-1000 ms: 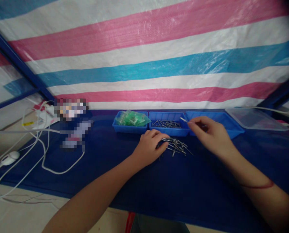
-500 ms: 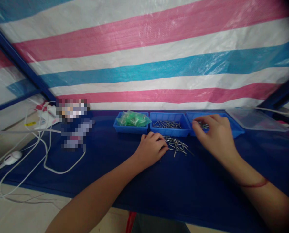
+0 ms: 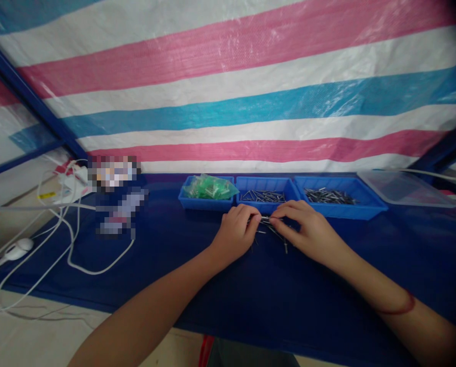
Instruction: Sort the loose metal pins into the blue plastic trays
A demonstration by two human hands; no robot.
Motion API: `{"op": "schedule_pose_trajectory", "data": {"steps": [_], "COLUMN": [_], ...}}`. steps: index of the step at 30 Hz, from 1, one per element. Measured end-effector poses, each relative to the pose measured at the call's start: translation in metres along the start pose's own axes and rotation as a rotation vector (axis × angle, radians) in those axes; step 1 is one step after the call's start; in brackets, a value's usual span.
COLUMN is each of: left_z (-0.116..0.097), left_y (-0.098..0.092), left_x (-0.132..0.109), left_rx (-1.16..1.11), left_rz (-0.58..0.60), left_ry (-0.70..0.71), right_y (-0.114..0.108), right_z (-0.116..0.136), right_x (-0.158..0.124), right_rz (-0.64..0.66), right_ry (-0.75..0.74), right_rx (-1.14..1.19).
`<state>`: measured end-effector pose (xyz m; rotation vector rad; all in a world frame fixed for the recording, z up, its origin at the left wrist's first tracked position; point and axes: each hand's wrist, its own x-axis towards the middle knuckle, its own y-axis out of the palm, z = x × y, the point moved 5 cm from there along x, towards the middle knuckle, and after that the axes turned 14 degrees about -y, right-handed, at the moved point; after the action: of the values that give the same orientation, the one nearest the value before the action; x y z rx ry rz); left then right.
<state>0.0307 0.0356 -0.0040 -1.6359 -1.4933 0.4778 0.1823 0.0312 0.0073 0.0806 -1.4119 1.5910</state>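
Both my hands meet over a loose heap of thin silver pop rivets on the dark blue table. The fingers of my left hand are closed in a pinch on one end of a rivet. At its other end, the thumb and fingers of my right hand are closed too. Behind the hands stands a blue bin with thin metal pins in it. A longer blue bin to the right holds more rivets. My hands partly cover the heap.
Left of these bins, another blue bin holds a green plastic bag. A clear plastic lid lies at the back right. White cables and a power strip occupy the left side. A striped sheet hangs behind.
My right hand has moved left and down from the right bin to meet my left hand over the heap. The rivets in the right bin are now uncovered.
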Motion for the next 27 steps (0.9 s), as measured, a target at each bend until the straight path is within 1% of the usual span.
{"op": "schedule_pose_trajectory", "data": {"steps": [4, 6, 8, 11, 16, 22, 27], "left_z": [-0.003, -0.006, -0.008, -0.010, -0.008, -0.006, -0.006], "left_y": [0.004, 0.006, 0.007, 0.006, 0.005, 0.006, 0.004], "left_x": [-0.002, -0.004, -0.006, -0.006, -0.003, -0.003, -0.003], "left_rx": [-0.033, -0.037, -0.051, -0.108, -0.242, -0.269, -0.289], "left_rz": [0.048, 0.075, 0.088, 0.093, 0.104, 0.116, 0.087], "left_ry": [0.052, 0.102, 0.143, 0.169, 0.137, 0.115, 0.110], "right_y": [-0.001, 0.002, 0.005, 0.006, 0.003, 0.002, -0.003], "right_z": [-0.004, -0.006, -0.006, -0.004, -0.002, 0.002, 0.009], "right_x": [-0.002, -0.004, -0.005, -0.004, -0.003, -0.002, 0.000], "right_rz": [-0.125, -0.136, -0.110, -0.086, -0.137, -0.132, -0.147], "right_ry": [0.166, 0.234, 0.251, 0.238, 0.223, 0.178, 0.083], "right_rx": [0.196, 0.270, 0.317, 0.329, 0.342, 0.322, 0.270]}}
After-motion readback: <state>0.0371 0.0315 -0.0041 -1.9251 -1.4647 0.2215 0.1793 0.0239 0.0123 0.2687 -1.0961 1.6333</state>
